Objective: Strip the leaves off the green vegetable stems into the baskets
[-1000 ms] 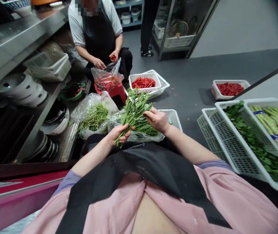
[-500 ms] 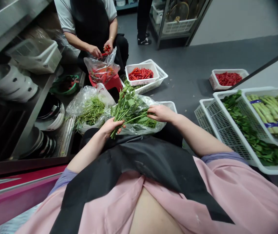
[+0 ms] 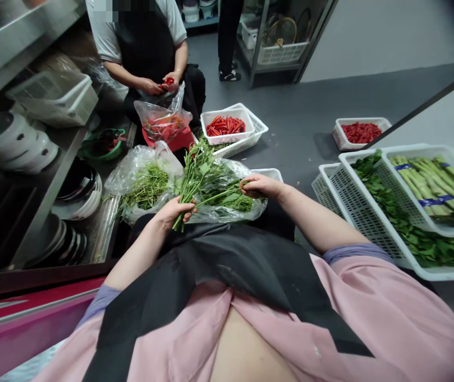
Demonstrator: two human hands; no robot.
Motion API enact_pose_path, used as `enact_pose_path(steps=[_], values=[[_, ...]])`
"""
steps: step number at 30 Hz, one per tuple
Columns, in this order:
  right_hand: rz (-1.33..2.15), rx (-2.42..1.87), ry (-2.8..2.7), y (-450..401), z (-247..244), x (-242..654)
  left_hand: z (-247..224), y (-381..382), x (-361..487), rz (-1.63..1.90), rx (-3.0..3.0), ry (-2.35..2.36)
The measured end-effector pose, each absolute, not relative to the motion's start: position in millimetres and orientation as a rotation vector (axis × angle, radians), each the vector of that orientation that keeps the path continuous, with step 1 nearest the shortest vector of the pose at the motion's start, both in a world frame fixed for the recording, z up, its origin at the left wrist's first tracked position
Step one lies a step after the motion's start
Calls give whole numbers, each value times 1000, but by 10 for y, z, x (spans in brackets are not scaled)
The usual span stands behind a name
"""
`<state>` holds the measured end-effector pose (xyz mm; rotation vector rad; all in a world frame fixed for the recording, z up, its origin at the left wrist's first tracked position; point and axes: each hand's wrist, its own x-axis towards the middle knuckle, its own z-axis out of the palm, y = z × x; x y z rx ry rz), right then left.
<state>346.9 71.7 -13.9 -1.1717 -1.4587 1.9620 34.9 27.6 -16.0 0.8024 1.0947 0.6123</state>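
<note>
My left hand [image 3: 176,210] is closed round the lower stems of a bunch of leafy greens [image 3: 195,172], whose leaves point away from me. To the right, my right hand [image 3: 262,185] pinches the end of a thin green stem [image 3: 222,194] that stretches across from the bunch. Beneath both hands lies an open clear plastic bag [image 3: 214,216] with more loose greens [image 3: 238,202] in it. Left of it, another plastic bag [image 3: 121,172] holds a heap of thin green stems [image 3: 147,185].
Across from me a co-worker [image 3: 143,48] handles red chillies over a bag of chillies [image 3: 165,127]. White baskets of red chillies [image 3: 227,126] stand on the floor. At right are crates with leafy greens [image 3: 442,246] and bundled stalks [image 3: 429,185]. A metal shelf [image 3: 47,196] with bowls borders the left.
The view has shifted slightly, so most things sit a little further left. My left hand still grips the bunch and my right hand still pinches a stem. The co-worker's hands have come closer together.
</note>
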Motion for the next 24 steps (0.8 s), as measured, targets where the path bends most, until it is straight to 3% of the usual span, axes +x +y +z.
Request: enact_pose_path(steps=[5, 10, 14, 16, 18, 21, 24], values=[[1744, -1221, -1365, 702, -211, 3334, -141, 216, 420, 713, 805, 1122], [1273, -1330, -1034, 765, -215, 3316, -110, 168, 467, 710, 887, 1115], [935, -1184, -1637, 717, -34, 3217, -71, 170, 518, 673, 948, 1099], [1124, -1117, -2020, 660, 25, 3108, -47, 171, 551, 664, 959, 1085], [1587, -1081, -2127, 602, 31, 3012, -29, 175, 578, 672, 972, 1089], [2168, -1013, -1890, 532, -9, 2965, -28, 190, 600, 687, 991, 1123], [2331, -977, -1707, 504, -27, 3001, -47, 221, 602, 682, 993, 1142]])
